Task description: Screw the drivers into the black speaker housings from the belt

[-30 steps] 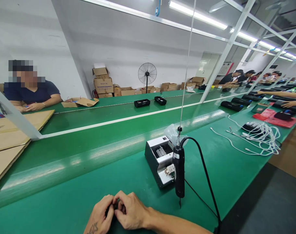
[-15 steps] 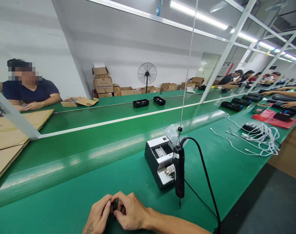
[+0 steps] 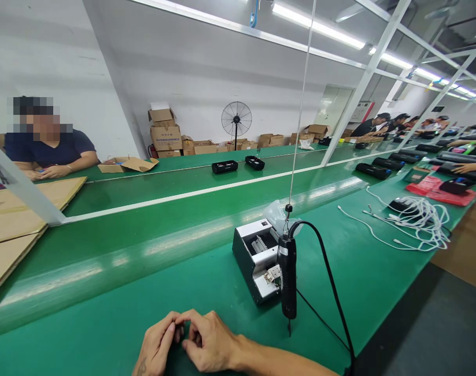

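Our left hand (image 3: pixel 155 347) loosens from its tight curl, its fingertips (image 3: pixel 170 329) now lying straighter against our right hand (image 3: pixel 206 342). Far beyond both hands, the two black units (image 3: pixel 224 166) slide slightly leftward on the belt (image 3: pixel 163 181).

A factory assembly line is running here. Long green benches (image 3: pixel 105 334) are stretching away on both sides of a belt (image 3: pixel 152 190) that is carrying two black units (image 3: pixel 224 166). An electric screwdriver (image 3: pixel 288 284) is hanging on a cord from the white overhead frame (image 3: pixel 363 83) beside a grey box (image 3: pixel 256 258). More black units (image 3: pixel 373 170) and a heap of white cables (image 3: pixel 418 219) are lying further along. A person in a dark shirt (image 3: pixel 50 149) is sitting across the belt, and a row of workers (image 3: pixel 382 124) is sitting far down the line. Cardboard boxes (image 3: pixel 165 133) are standing stacked against the wall by a standing fan (image 3: pixel 236 119), and tube lights (image 3: pixel 320 25) are shining overhead.
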The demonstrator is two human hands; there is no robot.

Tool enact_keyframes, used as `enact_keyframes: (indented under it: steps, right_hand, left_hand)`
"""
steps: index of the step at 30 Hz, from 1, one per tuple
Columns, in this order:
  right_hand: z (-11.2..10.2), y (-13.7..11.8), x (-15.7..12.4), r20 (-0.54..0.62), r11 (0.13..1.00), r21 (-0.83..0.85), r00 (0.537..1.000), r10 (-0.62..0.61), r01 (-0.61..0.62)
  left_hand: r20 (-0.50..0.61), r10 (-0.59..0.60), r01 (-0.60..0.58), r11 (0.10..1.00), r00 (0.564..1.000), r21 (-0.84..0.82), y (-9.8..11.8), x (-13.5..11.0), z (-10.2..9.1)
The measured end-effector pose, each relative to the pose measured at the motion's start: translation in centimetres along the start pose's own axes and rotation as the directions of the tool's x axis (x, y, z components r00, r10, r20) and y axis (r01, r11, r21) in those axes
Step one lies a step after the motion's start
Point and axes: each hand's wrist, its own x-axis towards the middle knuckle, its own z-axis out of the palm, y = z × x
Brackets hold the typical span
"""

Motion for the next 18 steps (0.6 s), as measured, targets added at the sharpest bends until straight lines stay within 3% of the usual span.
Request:
enact_keyframes:
  steps: [10, 18]
  right_hand:
    - [0.0, 0.0, 0.0, -0.072, 0.995, 0.096, 0.997, -0.032, 0.039]
    - [0.0, 0.0, 0.0, -0.073, 0.993, 0.113, 0.997, -0.027, 0.035]
  left_hand:
    - [-0.011, -0.047, 0.046, 0.997, 0.999, -0.064, -0.4, -0.2, 0.1]
    - [0.003, -0.029, 0.03, 0.997, 1.0, -0.076, 0.6, 0.1, 0.0]
